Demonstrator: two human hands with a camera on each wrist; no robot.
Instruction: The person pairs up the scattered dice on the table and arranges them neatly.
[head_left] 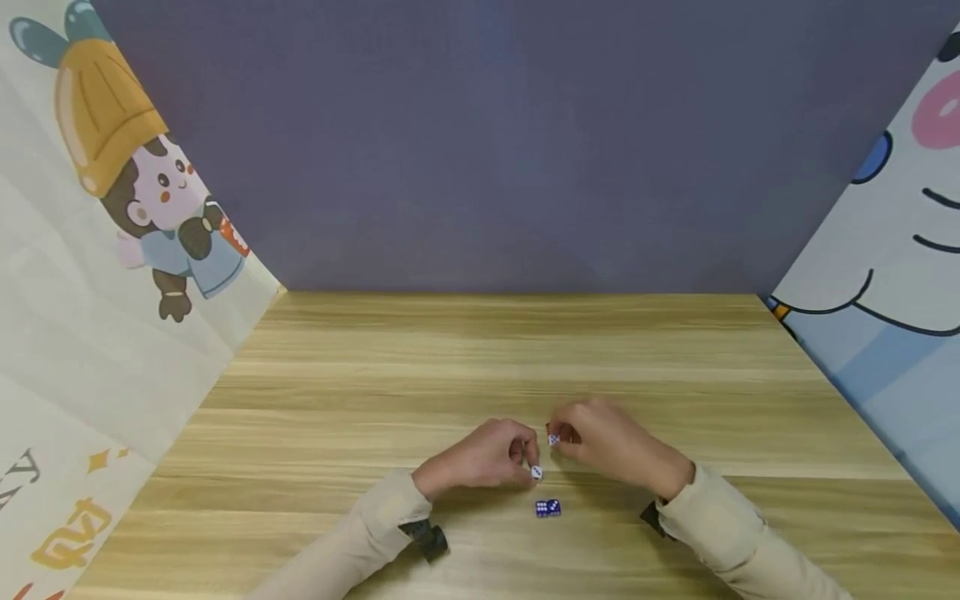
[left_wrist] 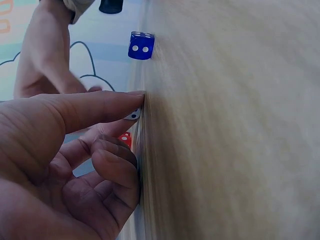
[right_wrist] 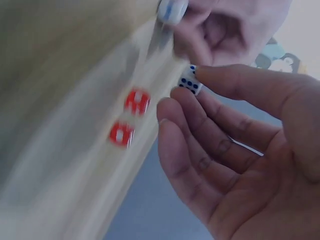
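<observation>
My left hand (head_left: 486, 454) pinches a white die (head_left: 536, 472) between thumb and index finger, low at the table top. In the left wrist view the fingers hide most of this die. A second white die with blue dots (right_wrist: 190, 82) sits between the thumb and fingertips of my right hand (head_left: 609, 442), just beyond the left hand. Two red dice (right_wrist: 137, 101) lie side by side on the table near the right hand, mostly hidden by it in the head view. Closer to me, two blue dice (head_left: 548, 508) with white dots stand next to each other.
The wood-grain table (head_left: 337, 400) runs back to a dark grey panel (head_left: 480, 150). Printed cartoon sheets border it, a pale one (head_left: 90, 375) at left and a white and blue one (head_left: 885, 283) at right. Dark straps (head_left: 426, 539) sit on both sleeved wrists.
</observation>
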